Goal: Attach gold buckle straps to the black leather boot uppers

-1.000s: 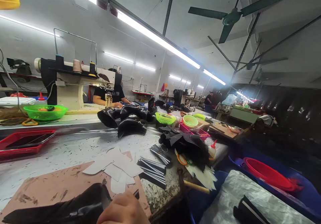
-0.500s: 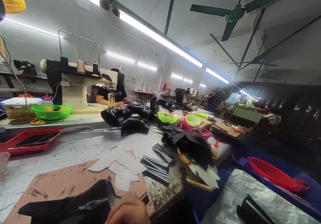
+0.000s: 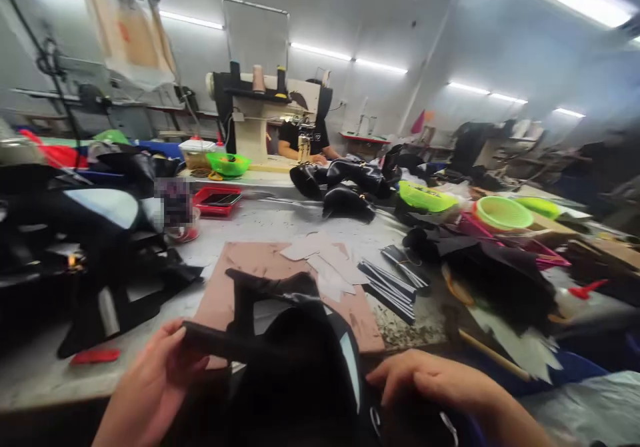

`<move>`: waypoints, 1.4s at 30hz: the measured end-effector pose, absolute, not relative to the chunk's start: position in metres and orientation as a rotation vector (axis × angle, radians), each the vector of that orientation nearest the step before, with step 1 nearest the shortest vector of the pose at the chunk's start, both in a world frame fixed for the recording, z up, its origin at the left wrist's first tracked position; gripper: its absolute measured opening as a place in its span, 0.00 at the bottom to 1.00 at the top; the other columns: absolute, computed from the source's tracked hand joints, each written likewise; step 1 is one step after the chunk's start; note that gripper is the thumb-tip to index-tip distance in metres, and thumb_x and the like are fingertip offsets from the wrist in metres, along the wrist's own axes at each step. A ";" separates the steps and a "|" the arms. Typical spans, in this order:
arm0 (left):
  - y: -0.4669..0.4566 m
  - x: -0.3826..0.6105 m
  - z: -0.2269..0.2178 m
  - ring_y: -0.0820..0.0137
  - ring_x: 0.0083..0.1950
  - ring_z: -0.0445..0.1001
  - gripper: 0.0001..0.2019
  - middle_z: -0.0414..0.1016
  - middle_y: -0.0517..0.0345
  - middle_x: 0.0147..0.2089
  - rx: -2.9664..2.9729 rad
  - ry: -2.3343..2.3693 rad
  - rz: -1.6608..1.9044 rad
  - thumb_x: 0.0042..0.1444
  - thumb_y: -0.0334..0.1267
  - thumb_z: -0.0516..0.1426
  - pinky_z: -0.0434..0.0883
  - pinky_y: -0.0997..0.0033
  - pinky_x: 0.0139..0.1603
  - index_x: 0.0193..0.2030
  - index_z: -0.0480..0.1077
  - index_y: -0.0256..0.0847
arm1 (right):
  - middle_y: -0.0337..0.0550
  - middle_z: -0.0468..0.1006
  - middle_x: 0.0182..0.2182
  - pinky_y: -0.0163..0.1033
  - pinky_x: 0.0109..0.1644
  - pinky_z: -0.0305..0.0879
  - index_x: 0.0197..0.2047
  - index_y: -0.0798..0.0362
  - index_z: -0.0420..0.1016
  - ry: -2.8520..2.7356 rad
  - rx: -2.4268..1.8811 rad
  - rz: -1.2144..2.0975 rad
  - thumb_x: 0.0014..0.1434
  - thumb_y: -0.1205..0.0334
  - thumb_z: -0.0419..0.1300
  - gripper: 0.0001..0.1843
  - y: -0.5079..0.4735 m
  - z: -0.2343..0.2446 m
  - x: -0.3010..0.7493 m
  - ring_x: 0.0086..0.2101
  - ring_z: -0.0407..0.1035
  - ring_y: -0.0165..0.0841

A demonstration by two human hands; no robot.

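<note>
A black leather boot upper point(image 3: 290, 360) lies over the near edge of the worktable, partly on a brown cutting board point(image 3: 260, 260). My left hand point(image 3: 150, 380) grips its left edge, thumb on top and fingers curled under. My right hand point(image 3: 430, 380) is closed on the right side of the same black piece, fingers bent over it. White paper patterns point(image 3: 325, 263) and bundles of black strips point(image 3: 390, 280) lie just beyond on the table.
Black leather pieces point(image 3: 115, 280) pile up at left, more point(image 3: 495, 280) at right. Finished black boots point(image 3: 345, 183), green baskets point(image 3: 503, 212), a red tray point(image 3: 217, 200) and a sewing machine point(image 3: 255, 117) sit farther back. A person point(image 3: 305, 140) works behind the machine.
The view has swung down and left. Both my hands are now in view holding the black boot upper, which has been lifted toward me off the board.
</note>
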State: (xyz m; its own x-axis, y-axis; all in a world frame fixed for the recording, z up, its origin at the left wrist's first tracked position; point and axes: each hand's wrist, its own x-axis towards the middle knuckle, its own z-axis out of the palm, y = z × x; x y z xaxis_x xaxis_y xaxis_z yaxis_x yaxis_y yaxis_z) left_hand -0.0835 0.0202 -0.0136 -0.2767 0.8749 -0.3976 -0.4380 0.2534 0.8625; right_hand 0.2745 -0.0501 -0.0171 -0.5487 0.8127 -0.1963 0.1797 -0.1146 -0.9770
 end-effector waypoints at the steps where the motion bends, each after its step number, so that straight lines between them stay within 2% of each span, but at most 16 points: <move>1: 0.020 -0.088 -0.012 0.73 0.22 0.73 0.08 0.73 0.63 0.22 0.428 1.294 1.383 0.44 0.23 0.54 0.70 0.80 0.19 0.28 0.66 0.41 | 0.51 0.77 0.40 0.42 0.44 0.64 0.36 0.54 0.79 -1.542 -1.119 1.760 0.49 0.33 0.53 0.32 -0.040 -0.021 0.271 0.39 0.71 0.40; 4: 0.020 -0.093 -0.014 0.75 0.19 0.72 0.09 0.71 0.63 0.21 0.367 1.293 1.409 0.46 0.22 0.52 0.70 0.81 0.18 0.28 0.64 0.40 | 0.48 0.79 0.34 0.37 0.37 0.66 0.37 0.55 0.78 -1.018 -1.088 1.872 0.46 0.32 0.53 0.35 0.000 -0.031 0.233 0.34 0.72 0.36; 6: 0.020 -0.093 -0.018 0.75 0.18 0.71 0.09 0.71 0.63 0.21 0.349 1.299 1.405 0.48 0.21 0.52 0.69 0.81 0.18 0.28 0.62 0.40 | 0.47 0.78 0.27 0.35 0.31 0.66 0.31 0.57 0.78 -0.792 -1.063 1.916 0.45 0.34 0.55 0.32 0.026 -0.031 0.199 0.27 0.71 0.33; 10: 0.019 -0.098 -0.027 0.75 0.19 0.72 0.09 0.72 0.63 0.22 0.325 1.314 1.445 0.50 0.21 0.51 0.68 0.82 0.17 0.29 0.61 0.40 | 0.43 0.77 0.22 0.36 0.31 0.68 0.25 0.55 0.75 -0.659 -1.204 1.848 0.42 0.55 0.63 0.11 0.046 -0.023 0.158 0.24 0.71 0.34; 12: 0.015 -0.103 -0.031 0.75 0.20 0.73 0.09 0.72 0.63 0.23 0.311 1.328 1.474 0.50 0.22 0.52 0.69 0.82 0.18 0.30 0.60 0.40 | 0.41 0.76 0.21 0.37 0.30 0.68 0.24 0.54 0.74 -0.703 -1.280 1.805 0.37 0.62 0.64 0.07 0.039 -0.020 0.154 0.23 0.70 0.34; 14: 0.010 -0.104 -0.033 0.74 0.20 0.73 0.08 0.73 0.62 0.23 0.307 1.339 1.460 0.50 0.23 0.53 0.69 0.81 0.19 0.31 0.60 0.40 | 0.41 0.77 0.22 0.39 0.32 0.68 0.26 0.54 0.74 -0.872 -1.252 1.749 0.36 0.60 0.66 0.10 0.026 -0.019 0.155 0.24 0.70 0.36; 17: 0.003 -0.098 -0.033 0.73 0.23 0.74 0.05 0.75 0.58 0.24 0.363 1.336 1.343 0.49 0.26 0.54 0.69 0.81 0.20 0.32 0.63 0.38 | 0.46 0.79 0.33 0.46 0.41 0.68 0.36 0.52 0.76 -1.213 -1.174 1.601 0.38 0.53 0.66 0.20 0.006 -0.016 0.156 0.35 0.72 0.44; 19: 0.000 -0.091 -0.033 0.73 0.24 0.74 0.03 0.76 0.56 0.25 0.457 1.317 1.261 0.49 0.28 0.56 0.69 0.81 0.21 0.32 0.66 0.36 | 0.48 0.79 0.37 0.49 0.45 0.67 0.41 0.52 0.75 -1.326 -1.200 1.516 0.40 0.51 0.66 0.24 -0.003 -0.014 0.153 0.39 0.72 0.48; 23: -0.001 -0.082 -0.030 0.72 0.25 0.74 0.06 0.75 0.58 0.25 0.666 1.263 1.149 0.47 0.32 0.57 0.69 0.78 0.23 0.34 0.69 0.36 | 0.48 0.76 0.44 0.50 0.52 0.64 0.49 0.51 0.72 -1.398 -1.226 1.467 0.45 0.50 0.64 0.27 -0.013 -0.019 0.151 0.47 0.68 0.47; 26: -0.002 -0.080 -0.026 0.71 0.27 0.74 0.11 0.75 0.59 0.26 0.745 1.269 1.089 0.46 0.33 0.56 0.69 0.77 0.24 0.38 0.71 0.36 | 0.49 0.74 0.47 0.52 0.55 0.61 0.52 0.50 0.69 -1.418 -1.227 1.470 0.48 0.50 0.63 0.28 -0.016 -0.026 0.152 0.49 0.66 0.47; 35: -0.006 -0.074 -0.013 0.72 0.27 0.75 0.19 0.77 0.58 0.26 0.790 1.338 1.042 0.42 0.27 0.52 0.68 0.79 0.23 0.43 0.72 0.35 | 0.49 0.73 0.49 0.49 0.55 0.62 0.54 0.50 0.67 -1.522 -1.222 1.446 0.52 0.53 0.61 0.26 -0.019 -0.035 0.156 0.51 0.65 0.44; 39: -0.007 -0.075 -0.011 0.70 0.27 0.75 0.17 0.77 0.55 0.29 0.786 1.315 1.081 0.41 0.28 0.53 0.69 0.78 0.23 0.41 0.73 0.35 | 0.49 0.72 0.50 0.51 0.56 0.60 0.53 0.50 0.68 -1.495 -1.244 1.426 0.50 0.52 0.63 0.27 -0.020 -0.037 0.155 0.52 0.64 0.46; 42: -0.007 -0.077 -0.012 0.70 0.26 0.74 0.13 0.77 0.54 0.27 0.766 1.269 1.108 0.41 0.33 0.57 0.68 0.78 0.22 0.37 0.75 0.34 | 0.50 0.73 0.48 0.52 0.56 0.60 0.51 0.50 0.69 -1.461 -1.253 1.417 0.48 0.51 0.64 0.27 -0.020 -0.034 0.152 0.51 0.65 0.47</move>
